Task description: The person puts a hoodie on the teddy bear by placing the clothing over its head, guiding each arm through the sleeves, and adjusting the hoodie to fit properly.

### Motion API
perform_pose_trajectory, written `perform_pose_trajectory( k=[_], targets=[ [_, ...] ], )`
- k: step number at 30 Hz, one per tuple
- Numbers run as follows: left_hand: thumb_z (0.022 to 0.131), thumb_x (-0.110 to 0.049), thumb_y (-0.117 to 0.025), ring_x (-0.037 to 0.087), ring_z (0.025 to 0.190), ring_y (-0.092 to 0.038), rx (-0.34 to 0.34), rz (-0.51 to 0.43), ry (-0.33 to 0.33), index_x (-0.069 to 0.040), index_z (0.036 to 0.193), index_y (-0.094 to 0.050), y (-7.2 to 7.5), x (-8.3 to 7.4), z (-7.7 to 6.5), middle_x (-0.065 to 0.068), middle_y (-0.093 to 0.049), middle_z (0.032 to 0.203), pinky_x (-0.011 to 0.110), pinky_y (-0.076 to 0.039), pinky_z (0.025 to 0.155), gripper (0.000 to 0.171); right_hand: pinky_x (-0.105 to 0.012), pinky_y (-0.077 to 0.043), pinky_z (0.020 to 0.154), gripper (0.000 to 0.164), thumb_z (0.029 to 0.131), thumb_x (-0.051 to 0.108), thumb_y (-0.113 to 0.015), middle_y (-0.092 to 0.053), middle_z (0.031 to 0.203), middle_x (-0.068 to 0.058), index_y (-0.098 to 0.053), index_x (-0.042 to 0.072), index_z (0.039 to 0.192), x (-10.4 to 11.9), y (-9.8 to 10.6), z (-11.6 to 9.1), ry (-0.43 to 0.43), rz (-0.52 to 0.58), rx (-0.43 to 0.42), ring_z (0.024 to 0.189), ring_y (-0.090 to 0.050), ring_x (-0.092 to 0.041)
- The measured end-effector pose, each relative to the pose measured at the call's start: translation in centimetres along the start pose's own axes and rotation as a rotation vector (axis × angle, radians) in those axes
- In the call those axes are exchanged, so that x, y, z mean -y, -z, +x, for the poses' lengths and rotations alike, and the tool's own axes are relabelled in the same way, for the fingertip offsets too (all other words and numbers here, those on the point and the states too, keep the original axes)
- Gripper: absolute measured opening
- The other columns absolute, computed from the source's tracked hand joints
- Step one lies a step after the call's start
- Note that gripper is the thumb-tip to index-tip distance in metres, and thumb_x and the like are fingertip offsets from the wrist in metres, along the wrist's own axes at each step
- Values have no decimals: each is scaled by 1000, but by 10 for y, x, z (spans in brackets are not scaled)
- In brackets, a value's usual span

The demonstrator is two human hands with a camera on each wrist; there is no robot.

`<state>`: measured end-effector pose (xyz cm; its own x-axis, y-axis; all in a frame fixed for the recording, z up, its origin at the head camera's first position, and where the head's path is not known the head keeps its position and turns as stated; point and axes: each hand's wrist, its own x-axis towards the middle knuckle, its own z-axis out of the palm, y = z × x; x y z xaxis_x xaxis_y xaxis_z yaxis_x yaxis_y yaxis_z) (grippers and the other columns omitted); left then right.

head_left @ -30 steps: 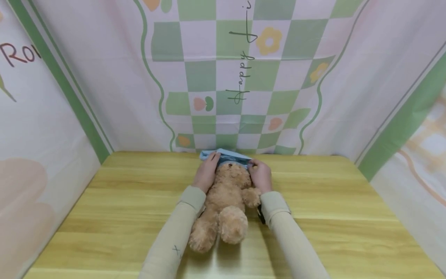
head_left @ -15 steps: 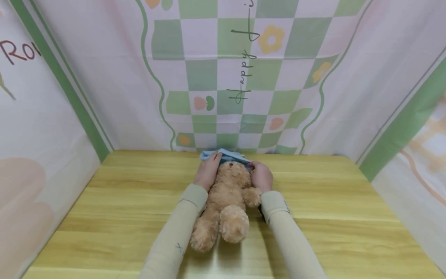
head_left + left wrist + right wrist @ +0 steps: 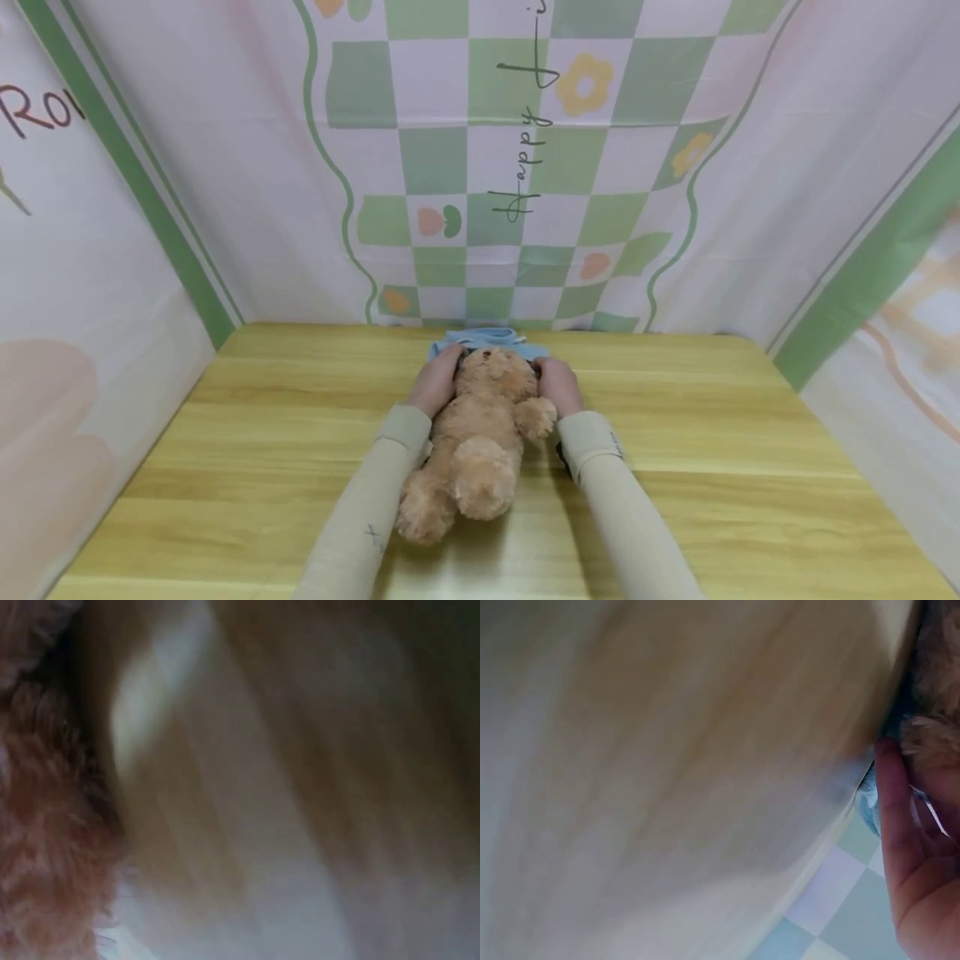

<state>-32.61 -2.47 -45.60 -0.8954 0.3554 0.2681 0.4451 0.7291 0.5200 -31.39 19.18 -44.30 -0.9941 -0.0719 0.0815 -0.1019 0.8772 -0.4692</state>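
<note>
The back is filled by a checked curtain (image 3: 442, 150), and the wooden table (image 3: 247, 442) is set in front of it. Both arms, in pale sleeves, are stretched forward over the table, with the left sleeve (image 3: 356, 500) and the right sleeve (image 3: 630, 508) slanted in towards each other. Between them the teddy bear (image 3: 480, 417) is laid on its back near the middle, its feet pointed towards the person and its head pointed towards the curtain. One side of its head is touched by the left hand (image 3: 435, 381), the other by the right hand (image 3: 559, 386). Past the head, a blue cloth (image 3: 487, 337) is bunched up.

In the head view the fingertips are partly hidden, so how tightly anything is held cannot be told for either hand. In the right wrist view, one finger is seen stretched out beside the fur, next to the cloth; the others are half covered. In the left wrist view, only fur and blurred wood can be made out.
</note>
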Motion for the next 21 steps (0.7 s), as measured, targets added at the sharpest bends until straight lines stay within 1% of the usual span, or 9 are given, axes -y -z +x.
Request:
perform_pose_trajectory(
  k=[3, 5, 7, 9, 12, 13, 15, 18, 21],
  targets=[
    [92, 8, -49, 29, 105, -59, 21, -76, 10, -5, 116, -54, -1, 5, 0, 16, -61, 114, 43, -50, 88, 28, -41, -52, 70, 22, 92, -8, -46, -64, 98, -22, -57, -4, 110, 1, 3, -2, -51, 90, 15, 81, -62, -32],
    [90, 10, -47, 28, 101, -59, 48, -139, 43, -6, 120, -53, 0, 7, -1, 16, -60, 114, 43, -49, 83, 34, -36, -46, 62, 25, 91, -8, -45, -59, 93, -19, -51, -2, 114, 1, 6, -4, -90, 187, 28, 72, -55, -27],
    [90, 8, -44, 29, 100, -58, 86, -222, 97, -8, 125, -49, 2, 8, -2, 17, -58, 118, 42, -47, 81, 39, -34, -41, 60, 31, 91, -7, -45, -56, 93, -18, -48, -1, 121, 0, 7, -6, -110, 260, 46, 70, -51, -26],
    [94, 1, -41, 29, 107, -57, 124, -316, 156, -10, 131, -44, 6, 9, -4, 18, -55, 127, 43, -47, 84, 39, -36, -46, 65, 37, 91, -5, -46, -59, 100, -22, -50, -2, 128, -2, 8, -7, -84, 287, 64, 78, -55, -30],
    [99, -16, -38, 33, 118, -54, 183, -517, 243, -13, 141, -32, 14, 6, -7, 19, -43, 143, 47, -47, 92, 42, -45, -51, 82, 37, 94, 3, -47, -60, 115, -25, -55, -3, 129, -8, 10, -9, -17, 272, 118, 101, -59, -37],
    [100, -23, -39, 33, 124, -51, 202, -576, 262, -14, 144, -28, 17, 5, -8, 19, -39, 147, 48, -46, 97, 46, -46, -51, 87, 36, 94, 4, -47, -60, 119, -26, -56, -4, 128, -10, 11, -9, 6, 277, 145, 107, -58, -38],
    [100, -38, -41, 34, 131, -46, 253, -656, 293, -15, 150, -20, 22, 4, -9, 18, -33, 152, 49, -43, 102, 59, -46, -49, 89, 36, 94, 5, -45, -57, 122, -27, -56, -6, 126, -13, 15, -10, 41, 333, 221, 110, -55, -39],
    [92, -52, -55, 33, 141, -33, 334, -645, 308, -18, 154, -14, 27, 3, -11, 15, -25, 156, 51, -36, 110, 81, -46, -46, 94, 45, 92, 8, -45, -50, 130, -30, -47, -8, 134, -16, 24, -12, 58, 455, 370, 116, -50, -40],
    [83, -54, -66, 31, 147, -22, 385, -587, 304, -22, 154, -12, 29, 3, -11, 13, -19, 160, 51, -29, 115, 95, -51, -36, 109, 63, 93, 20, -49, -34, 147, -30, -28, -8, 146, -15, 32, -13, 42, 529, 516, 133, -37, -44]
  ],
)
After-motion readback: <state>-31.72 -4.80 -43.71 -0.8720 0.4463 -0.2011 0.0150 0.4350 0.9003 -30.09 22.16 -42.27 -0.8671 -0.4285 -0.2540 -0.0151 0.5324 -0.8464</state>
